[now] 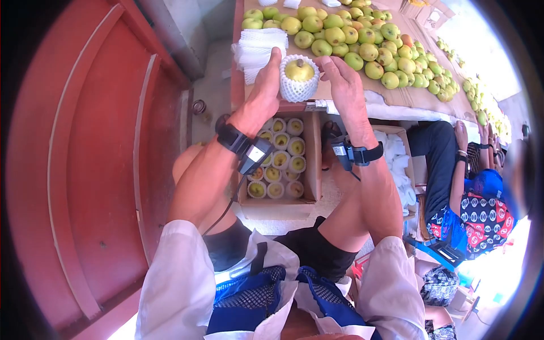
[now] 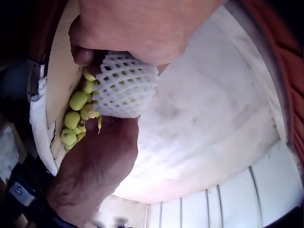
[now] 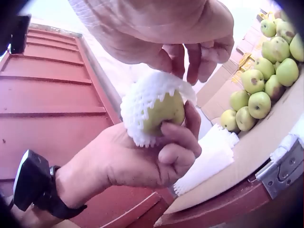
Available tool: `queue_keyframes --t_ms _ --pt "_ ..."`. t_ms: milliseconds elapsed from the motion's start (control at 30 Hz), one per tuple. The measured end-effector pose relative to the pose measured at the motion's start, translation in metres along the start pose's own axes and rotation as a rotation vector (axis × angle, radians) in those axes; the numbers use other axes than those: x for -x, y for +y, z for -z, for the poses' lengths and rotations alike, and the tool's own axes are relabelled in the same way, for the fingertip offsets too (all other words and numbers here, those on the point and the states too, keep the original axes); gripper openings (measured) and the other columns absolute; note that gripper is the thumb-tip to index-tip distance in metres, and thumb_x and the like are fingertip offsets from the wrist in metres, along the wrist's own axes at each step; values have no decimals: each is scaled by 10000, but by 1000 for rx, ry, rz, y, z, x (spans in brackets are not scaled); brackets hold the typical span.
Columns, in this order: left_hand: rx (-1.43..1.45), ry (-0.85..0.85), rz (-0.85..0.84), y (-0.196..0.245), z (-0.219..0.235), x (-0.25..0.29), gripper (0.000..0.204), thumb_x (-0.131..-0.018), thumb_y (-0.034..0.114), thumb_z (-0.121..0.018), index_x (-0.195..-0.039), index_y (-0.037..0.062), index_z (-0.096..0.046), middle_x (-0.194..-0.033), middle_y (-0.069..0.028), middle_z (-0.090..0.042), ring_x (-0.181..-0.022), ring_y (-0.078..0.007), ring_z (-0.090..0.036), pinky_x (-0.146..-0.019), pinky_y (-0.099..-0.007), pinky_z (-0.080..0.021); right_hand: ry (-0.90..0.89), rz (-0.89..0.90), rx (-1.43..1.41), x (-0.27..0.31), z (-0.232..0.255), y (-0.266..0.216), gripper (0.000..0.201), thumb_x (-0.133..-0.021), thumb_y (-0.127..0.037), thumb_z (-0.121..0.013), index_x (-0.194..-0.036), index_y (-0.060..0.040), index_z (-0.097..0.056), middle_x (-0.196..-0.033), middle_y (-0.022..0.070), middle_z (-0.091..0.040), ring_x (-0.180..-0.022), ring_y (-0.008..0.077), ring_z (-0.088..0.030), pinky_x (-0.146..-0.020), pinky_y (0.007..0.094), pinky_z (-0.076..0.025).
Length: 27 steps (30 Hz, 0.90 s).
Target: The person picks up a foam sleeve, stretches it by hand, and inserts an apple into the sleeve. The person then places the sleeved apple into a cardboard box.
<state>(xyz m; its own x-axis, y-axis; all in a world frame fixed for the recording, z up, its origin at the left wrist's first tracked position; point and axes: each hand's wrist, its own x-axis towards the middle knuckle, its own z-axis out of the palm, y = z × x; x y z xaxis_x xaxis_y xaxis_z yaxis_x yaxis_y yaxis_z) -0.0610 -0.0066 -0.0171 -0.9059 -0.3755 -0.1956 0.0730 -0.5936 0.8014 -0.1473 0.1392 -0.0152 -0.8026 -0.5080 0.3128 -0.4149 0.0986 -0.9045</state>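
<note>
A yellow-green apple [image 1: 299, 69] sits in a white foam net [image 1: 298, 89], held above the table's near edge. My left hand [image 1: 265, 85] grips the netted apple from the left, its fingers curled round the far side in the right wrist view. My right hand [image 1: 347, 90] is at the opposite side, its curled fingertips pinching the net's rim. In the right wrist view the net's jagged edge [image 3: 156, 102] leaves part of the apple bare. From the left wrist view, the mesh [image 2: 127, 88] covers most of the fruit between both hands.
Loose apples [image 1: 368, 52] lie piled across the cardboard-covered table [image 1: 382, 89]. A stack of foam nets [image 1: 258, 48] is at its left corner. Below, a carton [image 1: 309, 207] holds netted apples in rows. A red door [image 1: 73, 158] stands left; another person [image 1: 481, 221] sits right.
</note>
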Motion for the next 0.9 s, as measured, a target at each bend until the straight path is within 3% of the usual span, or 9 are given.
queue_keyframes --t_ms 133,233,433,533,567,633,667,700,900 --pt "-100 12 -86 5 5 1 560 -1089 457 -426 -1474 51 -414 -1369 -110 -588 -1207 -227 -626 -1002 -383 -549 -51 23 71 0 0 -15 488 -948 -425 -678 -1174 7 -675 -1065 134 -689 -902 203 -628 -838 349 -509" --pt "-256 -9 -233 4 14 -4 700 -1090 549 -292 -1323 -57 -553 -1229 -159 -660 -1114 -213 -663 -934 -356 -549 -143 48 251 5 -3 -28 672 -848 -483 -782 -1297 -17 -602 -1152 144 -674 -921 245 -649 -853 361 -518" --pt "-606 112 -332 0 34 -26 726 -1073 555 -331 -1259 -100 -586 -1157 -191 -681 -1068 -273 -661 -920 -392 -502 -294 200 375 7 -16 -32 840 -761 -433 -856 -1411 -46 -490 -1330 197 -589 -1202 375 -589 -1026 424 -474" --pt "-857 122 -494 3 42 -36 705 -1068 529 -346 -1197 -116 -598 -1012 -183 -712 -989 -336 -664 -890 -448 -503 -314 312 397 1 -16 -27 828 -753 -379 -849 -1415 -43 -482 -1371 212 -556 -1289 382 -532 -1068 430 -449" --pt "-876 75 -744 -1 43 -38 649 -1068 488 -358 -1128 -102 -621 -856 -164 -711 -795 -293 -667 -714 -407 -517 -294 278 372 1 -16 -30 821 -747 -283 -867 -1442 -65 -489 -1303 167 -604 -1201 282 -590 -1061 372 -449" --pt "-958 145 -422 27 24 -17 716 -1034 564 -436 -1202 -111 -607 -1109 -271 -676 -1091 -371 -644 -916 -411 -501 -311 343 428 0 -13 -37 765 -764 -244 -840 -1423 -64 -496 -1262 157 -627 -1179 268 -605 -1049 363 -458" --pt "-1030 196 -385 26 22 -20 861 -1023 668 -308 -1211 -119 -603 -1191 -350 -633 -1134 -478 -597 -971 -482 -467 -359 361 430 -1 -10 -57 753 -745 -283 -832 -1374 -41 -497 -1268 215 -596 -1196 382 -591 -992 423 -490" --pt "-1117 245 -312 29 21 -24 832 -1025 656 -310 -1241 -89 -611 -1200 -340 -643 -1166 -469 -595 -990 -486 -459 -379 320 448 -2 -12 -60 732 -747 -262 -818 -1361 -21 -503 -1281 210 -592 -1215 352 -576 -1008 404 -471" --pt "-1047 58 -416 29 44 -48 906 -1007 698 -262 -1199 -104 -639 -1191 -345 -650 -1181 -445 -599 -1003 -473 -453 -400 147 471 3 -10 -76 684 -728 -223 -804 -1319 -18 -527 -1172 210 -644 -1128 337 -626 -975 401 -488"
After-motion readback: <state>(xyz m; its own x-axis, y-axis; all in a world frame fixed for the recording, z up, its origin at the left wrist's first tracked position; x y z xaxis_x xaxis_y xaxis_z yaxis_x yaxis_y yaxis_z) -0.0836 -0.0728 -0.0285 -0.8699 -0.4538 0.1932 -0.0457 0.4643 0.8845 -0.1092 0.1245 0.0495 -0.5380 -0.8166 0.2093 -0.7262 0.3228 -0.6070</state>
